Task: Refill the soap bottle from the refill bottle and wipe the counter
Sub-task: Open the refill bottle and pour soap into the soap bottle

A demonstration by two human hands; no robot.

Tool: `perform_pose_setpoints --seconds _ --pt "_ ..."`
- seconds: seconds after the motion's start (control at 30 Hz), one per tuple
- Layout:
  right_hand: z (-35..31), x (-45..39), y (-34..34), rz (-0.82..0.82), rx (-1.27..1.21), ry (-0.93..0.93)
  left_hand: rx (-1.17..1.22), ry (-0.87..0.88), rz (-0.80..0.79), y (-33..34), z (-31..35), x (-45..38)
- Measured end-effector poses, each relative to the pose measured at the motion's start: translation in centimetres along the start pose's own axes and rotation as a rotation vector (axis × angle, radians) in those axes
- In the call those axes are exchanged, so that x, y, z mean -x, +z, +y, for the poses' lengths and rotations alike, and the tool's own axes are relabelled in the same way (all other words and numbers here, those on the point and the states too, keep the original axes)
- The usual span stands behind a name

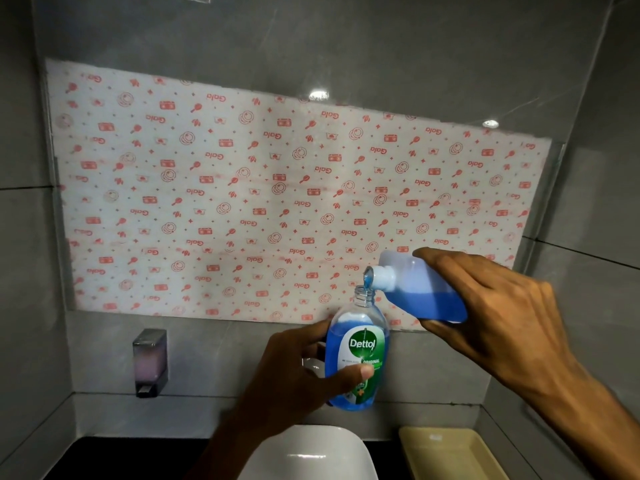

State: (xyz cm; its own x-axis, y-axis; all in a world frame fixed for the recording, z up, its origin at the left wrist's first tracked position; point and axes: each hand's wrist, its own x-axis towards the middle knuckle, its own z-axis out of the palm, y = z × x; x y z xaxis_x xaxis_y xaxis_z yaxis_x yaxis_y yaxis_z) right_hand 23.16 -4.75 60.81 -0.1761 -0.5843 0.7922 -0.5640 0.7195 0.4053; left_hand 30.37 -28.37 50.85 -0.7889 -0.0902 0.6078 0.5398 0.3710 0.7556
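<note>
Soap bottle [358, 355]: clear Dettol one, sitting upright in the left hand's grip, cap off, blue liquid filling it up to around the shoulder (label's facing the camera).
Left hand [298, 368]: wrapping around the soap bottle from its left side, thumb pressing across the lower front of the label, fingers curling round the far side. Closed snug on it, holding it in the air above the basin.
Refill bottle [419, 289]: translucent, tipping over sideways with the spout pointing left and slightly down, spout hanging right over the soap bottle's open neck. Blue liquid is pooling along its lower side, roughly half full.
Right hand [485, 306]: clamping the refill bottle's rear end, thumb underneath and fingers going over the top, sitting up and to the right of the left hand.
Pour [367, 280]: thin blue stream is running from the spout into the neck (short drop, the two openings nearly touching).
Basin [311, 452]: white, sitting directly below the left hand.
Tray [446, 452]: pale yellow, lying below the right forearm, just right of the basin.
Wall dispenser [150, 362]: hanging well left of the left hand.
Patterned sheet [242, 188]: white with red print, covering the wall behind both hands.
</note>
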Motion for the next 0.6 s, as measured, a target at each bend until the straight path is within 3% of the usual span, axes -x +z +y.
perform_pose_setpoints --seconds 0.6 --pt "-0.01 0.03 0.08 0.017 -0.029 -0.011 -0.016 -0.014 0.001 0.09 0.07 0.07"
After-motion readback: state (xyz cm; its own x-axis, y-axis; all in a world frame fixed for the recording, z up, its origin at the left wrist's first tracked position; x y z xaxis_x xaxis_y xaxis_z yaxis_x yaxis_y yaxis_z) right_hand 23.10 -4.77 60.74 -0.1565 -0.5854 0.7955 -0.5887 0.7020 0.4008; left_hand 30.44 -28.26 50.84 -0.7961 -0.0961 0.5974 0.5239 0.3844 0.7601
